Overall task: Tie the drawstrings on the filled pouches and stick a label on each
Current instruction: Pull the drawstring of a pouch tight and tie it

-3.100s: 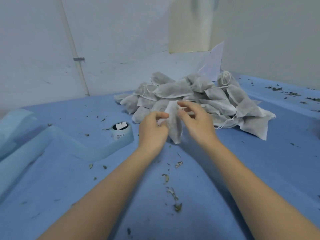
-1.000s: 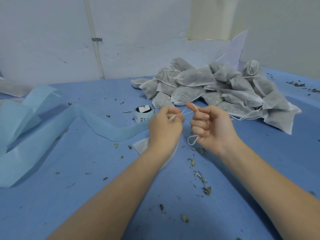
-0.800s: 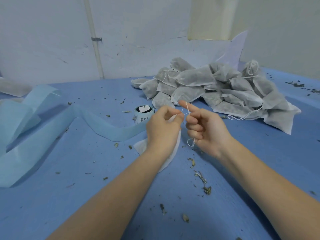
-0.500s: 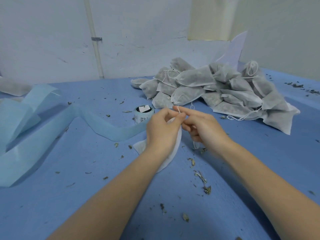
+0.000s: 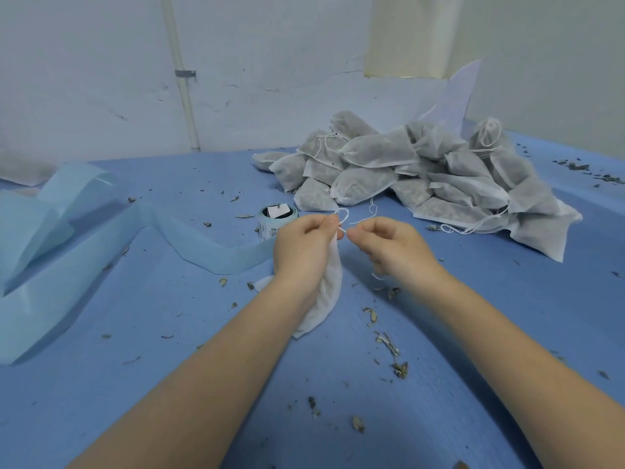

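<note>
A white fabric pouch (image 5: 326,299) hangs under my left hand (image 5: 301,248), which grips its gathered neck and pinches one end of the thin white drawstring (image 5: 345,218). My right hand (image 5: 389,248) pinches the other strand just to the right, a small loop of string standing between the two hands. Behind them lies a pile of filled grey pouches (image 5: 422,170), some with loose strings. A small roll of labels (image 5: 277,221) stands just left of my left hand.
A long pale-blue backing strip (image 5: 84,265) winds across the left of the blue table cover (image 5: 169,384). Dried herb crumbs (image 5: 385,343) are scattered near my arms. A wall with a white pipe (image 5: 182,79) closes the back.
My hands have drawn slightly apart, each pinching a string end, after the right hand wound the string round its finger and met the left. The pouch stays under my left hand.
</note>
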`<act>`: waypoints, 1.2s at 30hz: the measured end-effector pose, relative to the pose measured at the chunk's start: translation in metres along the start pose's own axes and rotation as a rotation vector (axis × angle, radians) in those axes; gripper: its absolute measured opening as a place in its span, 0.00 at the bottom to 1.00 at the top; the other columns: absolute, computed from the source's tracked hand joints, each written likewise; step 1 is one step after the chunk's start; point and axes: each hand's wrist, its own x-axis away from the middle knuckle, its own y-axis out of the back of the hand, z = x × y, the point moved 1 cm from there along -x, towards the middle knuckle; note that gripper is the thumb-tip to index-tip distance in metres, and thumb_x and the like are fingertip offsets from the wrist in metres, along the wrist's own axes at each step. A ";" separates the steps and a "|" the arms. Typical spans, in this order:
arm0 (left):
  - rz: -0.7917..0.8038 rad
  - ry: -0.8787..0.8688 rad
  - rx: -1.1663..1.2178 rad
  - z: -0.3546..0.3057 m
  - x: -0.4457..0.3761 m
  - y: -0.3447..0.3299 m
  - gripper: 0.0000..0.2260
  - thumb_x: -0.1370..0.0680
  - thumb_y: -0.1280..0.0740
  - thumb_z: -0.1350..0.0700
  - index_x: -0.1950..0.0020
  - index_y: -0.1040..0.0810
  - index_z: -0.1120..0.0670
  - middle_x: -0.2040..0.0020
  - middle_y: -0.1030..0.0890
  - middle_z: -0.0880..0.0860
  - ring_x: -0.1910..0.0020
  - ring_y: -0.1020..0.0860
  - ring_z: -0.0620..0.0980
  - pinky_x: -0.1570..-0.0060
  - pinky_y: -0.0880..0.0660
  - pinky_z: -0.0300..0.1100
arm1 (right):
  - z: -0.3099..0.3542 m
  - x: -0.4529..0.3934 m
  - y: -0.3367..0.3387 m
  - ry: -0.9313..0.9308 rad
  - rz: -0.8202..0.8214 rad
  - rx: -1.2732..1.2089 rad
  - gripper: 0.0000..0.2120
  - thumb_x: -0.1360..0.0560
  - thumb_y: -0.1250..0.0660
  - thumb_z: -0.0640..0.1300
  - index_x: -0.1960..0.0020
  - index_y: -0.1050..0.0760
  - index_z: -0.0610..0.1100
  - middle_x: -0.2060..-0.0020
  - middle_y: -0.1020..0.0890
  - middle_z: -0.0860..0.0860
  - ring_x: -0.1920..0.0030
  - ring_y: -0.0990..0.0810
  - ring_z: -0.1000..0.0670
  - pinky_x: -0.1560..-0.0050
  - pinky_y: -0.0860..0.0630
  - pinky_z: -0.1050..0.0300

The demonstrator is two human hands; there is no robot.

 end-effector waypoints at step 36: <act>0.020 -0.257 -0.318 0.001 0.014 -0.006 0.11 0.19 0.41 0.57 0.61 0.28 0.48 0.59 0.23 0.45 0.53 0.24 0.45 0.58 0.34 0.35 | 0.009 0.006 -0.002 -0.352 0.248 -0.900 0.03 0.31 0.35 0.39 0.59 0.25 0.41 0.72 0.36 0.53 0.76 0.44 0.58 0.77 0.49 0.68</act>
